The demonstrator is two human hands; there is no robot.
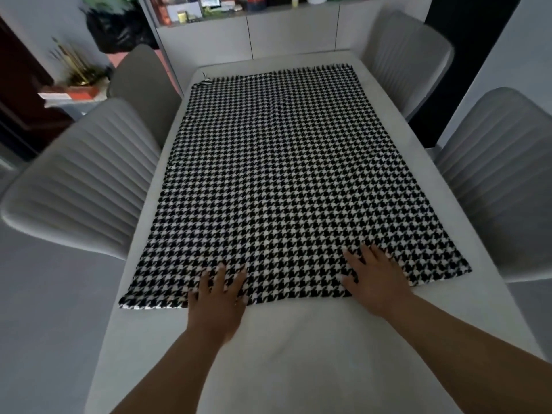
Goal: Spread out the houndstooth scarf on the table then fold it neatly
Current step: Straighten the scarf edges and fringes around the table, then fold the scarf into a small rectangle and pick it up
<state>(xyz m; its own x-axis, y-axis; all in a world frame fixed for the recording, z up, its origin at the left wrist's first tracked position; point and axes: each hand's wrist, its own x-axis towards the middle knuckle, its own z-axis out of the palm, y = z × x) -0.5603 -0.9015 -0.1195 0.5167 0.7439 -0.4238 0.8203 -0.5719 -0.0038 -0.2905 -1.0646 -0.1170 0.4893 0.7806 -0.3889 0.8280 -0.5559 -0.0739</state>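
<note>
The black-and-white houndstooth scarf [277, 174] lies flat across the white table [298, 339], reaching from the fringed far edge to a near edge in front of me. My left hand [216, 303] rests palm down on the scarf's near edge, left of centre, fingers straight and spread. My right hand [373, 282] lies flat on the near edge further right, fingers also straight. A small label sticks up at the scarf's far left corner.
Grey ribbed chairs stand on both sides: two on the left [86, 180], two on the right [501, 180]. A white cabinet [268, 34] with cluttered shelves stands behind the table's far end. Bare tabletop lies between the scarf and me.
</note>
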